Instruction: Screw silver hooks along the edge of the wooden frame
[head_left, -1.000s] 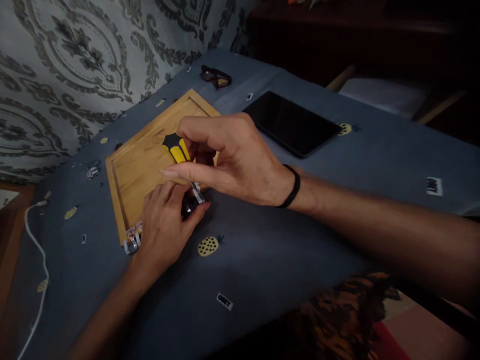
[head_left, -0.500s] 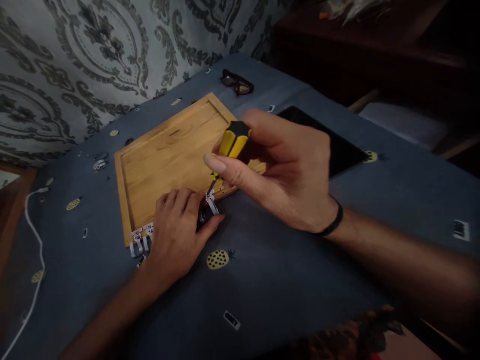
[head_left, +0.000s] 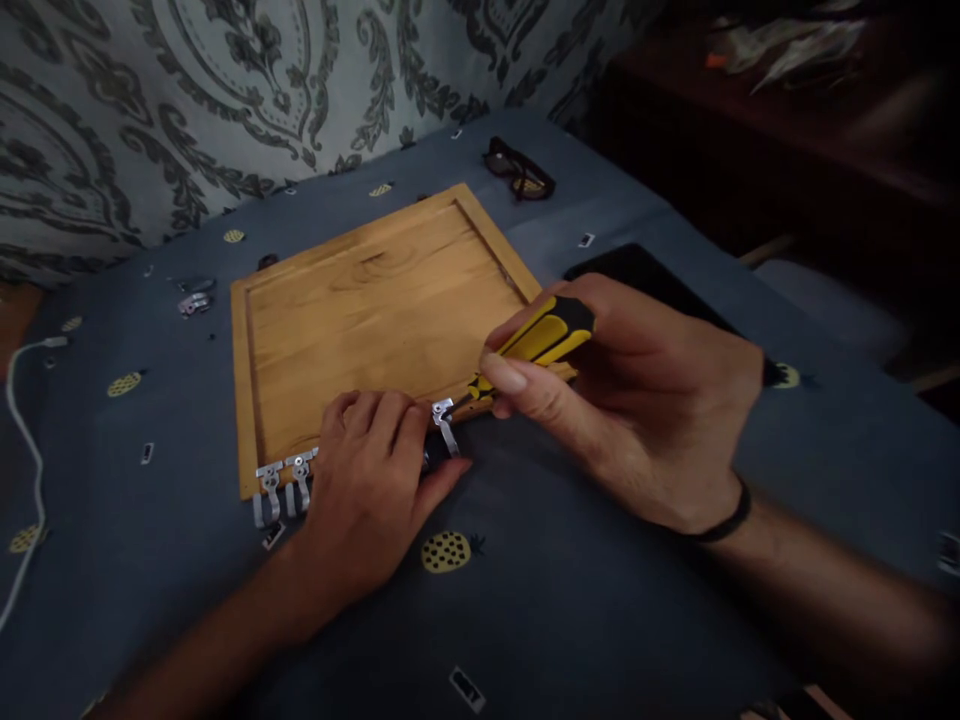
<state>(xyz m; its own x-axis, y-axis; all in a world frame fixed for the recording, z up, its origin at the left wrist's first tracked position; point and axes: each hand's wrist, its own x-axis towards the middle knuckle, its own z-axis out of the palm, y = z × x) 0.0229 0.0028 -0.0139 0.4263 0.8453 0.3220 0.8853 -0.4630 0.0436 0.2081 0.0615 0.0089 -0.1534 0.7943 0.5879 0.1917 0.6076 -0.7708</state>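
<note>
A wooden board with a raised rim lies on a dark blue cloth. Two metal hooks hang from its near edge at the left. My left hand presses down on that edge, fingers curled over a third metal hook. My right hand grips a yellow-and-black screwdriver, tilted low, with its tip at that hook's top.
A black tablet lies behind my right hand. Dark glasses rest beyond the board. Small metal parts sit left of the board. A white cable runs along the left edge. Patterned fabric rises behind the table.
The screwdriver has tipped from near upright to a low slant, its handle swinging right. My right hand moved right and down. The view shifted, and my left hand stayed on the board's edge.
</note>
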